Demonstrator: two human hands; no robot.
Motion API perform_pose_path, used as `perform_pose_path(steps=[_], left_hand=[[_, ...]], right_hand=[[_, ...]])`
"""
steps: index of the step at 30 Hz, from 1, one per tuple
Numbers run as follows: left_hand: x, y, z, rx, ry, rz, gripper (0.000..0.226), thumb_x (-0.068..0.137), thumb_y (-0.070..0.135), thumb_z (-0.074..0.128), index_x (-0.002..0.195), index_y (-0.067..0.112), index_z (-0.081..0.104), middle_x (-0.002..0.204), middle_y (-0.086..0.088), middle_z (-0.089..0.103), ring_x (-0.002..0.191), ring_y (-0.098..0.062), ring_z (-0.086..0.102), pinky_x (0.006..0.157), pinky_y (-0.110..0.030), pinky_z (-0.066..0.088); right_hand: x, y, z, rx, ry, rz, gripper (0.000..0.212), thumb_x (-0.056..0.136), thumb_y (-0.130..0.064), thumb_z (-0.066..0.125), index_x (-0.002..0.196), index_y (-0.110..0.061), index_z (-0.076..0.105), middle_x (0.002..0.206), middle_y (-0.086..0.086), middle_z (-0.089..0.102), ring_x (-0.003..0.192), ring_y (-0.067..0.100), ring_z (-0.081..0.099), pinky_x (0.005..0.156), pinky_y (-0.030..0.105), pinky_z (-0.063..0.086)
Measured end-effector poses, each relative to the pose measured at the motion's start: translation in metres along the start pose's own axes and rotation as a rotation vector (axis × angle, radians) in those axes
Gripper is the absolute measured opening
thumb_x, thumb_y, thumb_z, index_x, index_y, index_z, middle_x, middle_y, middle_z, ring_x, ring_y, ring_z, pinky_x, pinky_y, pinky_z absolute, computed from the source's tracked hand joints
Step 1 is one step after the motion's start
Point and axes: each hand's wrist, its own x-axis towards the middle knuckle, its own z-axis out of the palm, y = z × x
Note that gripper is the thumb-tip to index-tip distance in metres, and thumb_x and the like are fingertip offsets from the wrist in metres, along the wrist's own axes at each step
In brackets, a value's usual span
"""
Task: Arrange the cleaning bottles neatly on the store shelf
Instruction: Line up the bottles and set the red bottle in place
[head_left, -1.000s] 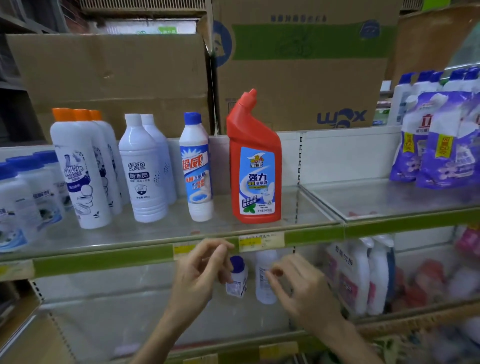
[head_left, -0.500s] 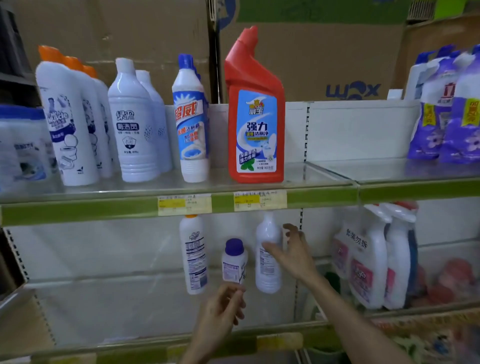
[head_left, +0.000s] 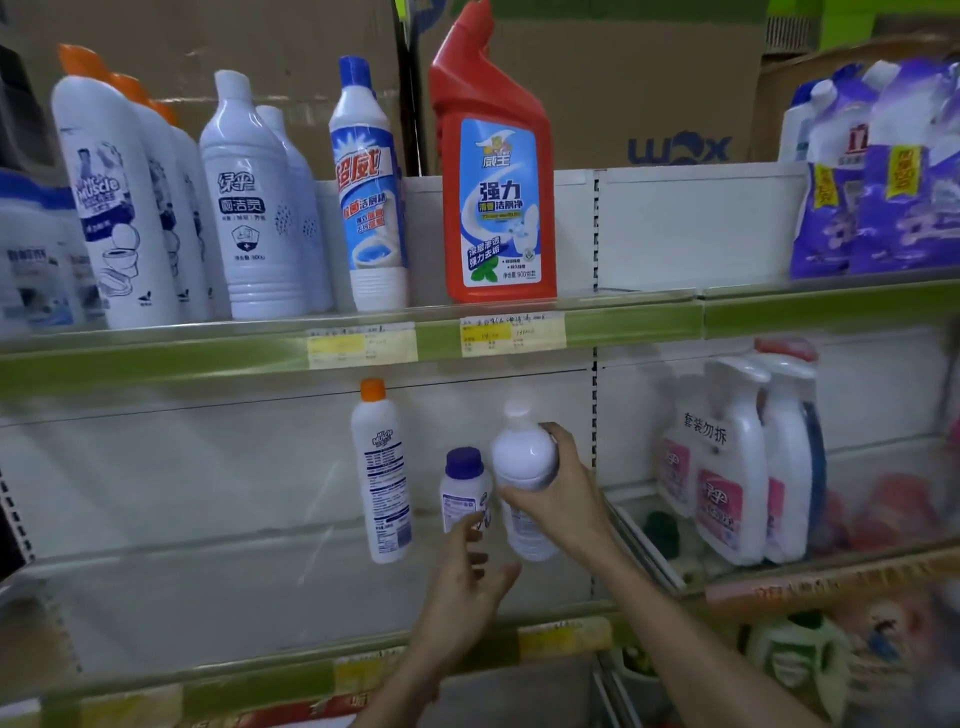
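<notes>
On the lower shelf (head_left: 208, 587) my right hand (head_left: 563, 499) grips a plain white bottle (head_left: 524, 457) around its middle; the bottle tilts toward me. Just left of it stands a small white bottle with a purple cap (head_left: 464, 486). My left hand (head_left: 462, 587) reaches up with fingers apart, its fingertips at that small bottle's lower edge, holding nothing. A tall white bottle with an orange cap (head_left: 382, 473) stands further left, its back label facing me.
The upper shelf (head_left: 623, 325) carries a red bottle (head_left: 493, 171), a blue-capped bottle (head_left: 369, 192), white bottles (head_left: 249, 202), orange-capped bottles (head_left: 111, 197) and purple refill bags (head_left: 878, 171). Spray bottles (head_left: 737, 462) stand lower right. Cardboard boxes (head_left: 649, 88) sit behind.
My right hand has closed around the plain white bottle and tipped it forward. My left hand rose toward the purple-capped bottle. The view dropped toward the lower shelf.
</notes>
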Motion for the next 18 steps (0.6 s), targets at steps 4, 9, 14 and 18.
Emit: perform_pose_path(steps=[4, 9, 14, 18], left_hand=[[-0.003, -0.002, -0.004, -0.037, 0.000, 0.146, 0.087, 0.085, 0.040, 0.075, 0.151, 0.037, 0.019, 0.141, 0.019, 0.035, 0.132, -0.005, 0.038, 0.106, -0.019, 0.038], [-0.014, -0.012, -0.020, -0.167, -0.033, 0.261, 0.093, 0.074, 0.031, 0.088, 0.143, 0.044, 0.028, 0.141, 0.018, 0.050, 0.126, -0.001, 0.054, 0.099, -0.020, 0.051], [-0.046, 0.024, -0.053, -0.320, 0.046, 0.316, 0.081, 0.069, 0.031, 0.091, 0.130, 0.050, 0.042, 0.126, 0.016, 0.064, 0.114, -0.003, 0.064, 0.092, -0.025, 0.055], [-0.062, 0.074, -0.088, -0.365, 0.051, 0.310, 0.068, 0.064, 0.041, 0.086, 0.123, 0.046, 0.053, 0.115, 0.020, 0.070, 0.107, -0.005, 0.068, 0.085, -0.022, 0.055]], right_hand=[[-0.035, -0.018, 0.007, 0.040, 0.020, -0.103, 0.083, 0.070, -0.030, 0.091, 0.130, -0.048, 0.036, 0.124, -0.028, 0.050, 0.109, -0.002, 0.055, 0.084, 0.010, 0.048], [-0.069, -0.060, 0.011, 0.075, 0.059, -0.200, 0.086, 0.066, -0.042, 0.090, 0.129, -0.056, 0.034, 0.122, -0.039, 0.050, 0.113, -0.002, 0.060, 0.089, 0.026, 0.059], [-0.078, -0.136, 0.008, 0.030, 0.067, -0.263, 0.084, 0.059, -0.053, 0.086, 0.129, -0.047, 0.040, 0.119, -0.029, 0.057, 0.108, 0.002, 0.064, 0.087, 0.032, 0.059], [-0.062, -0.206, -0.006, 0.159, 0.038, -0.228, 0.081, 0.052, -0.048, 0.088, 0.118, -0.043, 0.042, 0.108, -0.027, 0.064, 0.098, -0.003, 0.066, 0.083, 0.026, 0.057]])
